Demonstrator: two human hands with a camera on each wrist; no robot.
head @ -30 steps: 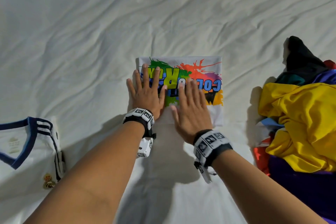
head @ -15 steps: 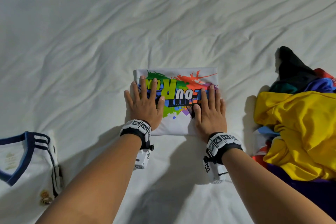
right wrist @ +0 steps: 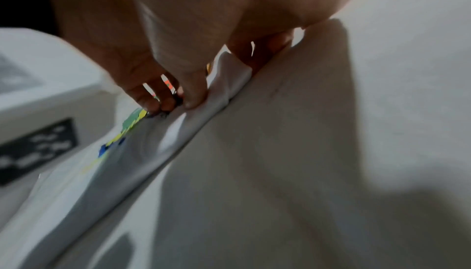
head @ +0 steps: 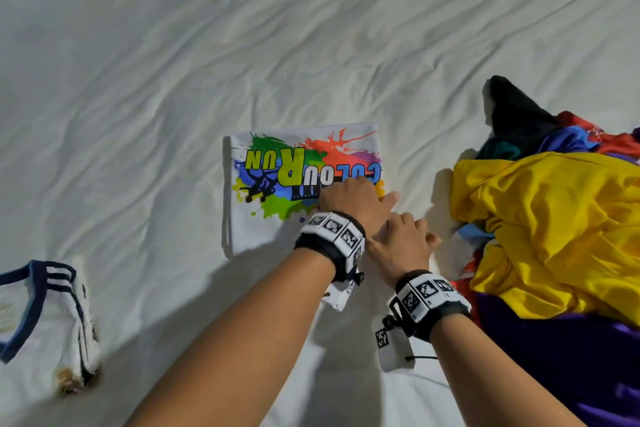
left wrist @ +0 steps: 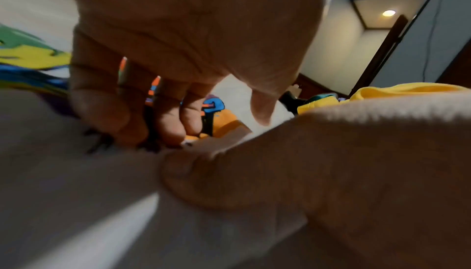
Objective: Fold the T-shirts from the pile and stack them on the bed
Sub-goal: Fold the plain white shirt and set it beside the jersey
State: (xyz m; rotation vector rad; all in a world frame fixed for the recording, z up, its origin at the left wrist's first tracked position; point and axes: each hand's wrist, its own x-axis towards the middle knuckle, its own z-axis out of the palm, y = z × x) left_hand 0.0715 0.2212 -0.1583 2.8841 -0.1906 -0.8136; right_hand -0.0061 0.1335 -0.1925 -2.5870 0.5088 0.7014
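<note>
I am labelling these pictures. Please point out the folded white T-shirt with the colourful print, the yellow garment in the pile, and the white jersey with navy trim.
Folded white printed T-shirt (head: 256, 236): head view, plain lower-left area.
Yellow garment (head: 554, 218): head view, middle.
White navy-trimmed jersey (head: 38, 326): head view, chest.

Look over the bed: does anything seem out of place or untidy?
Only the unfolded pile, heaped loosely on the right of the bed. The printed T-shirt lies folded flat and square; both hands grip its right edge.

Ceiling light (left wrist: 388, 13); perhaps a cable (left wrist: 430, 37).
</note>
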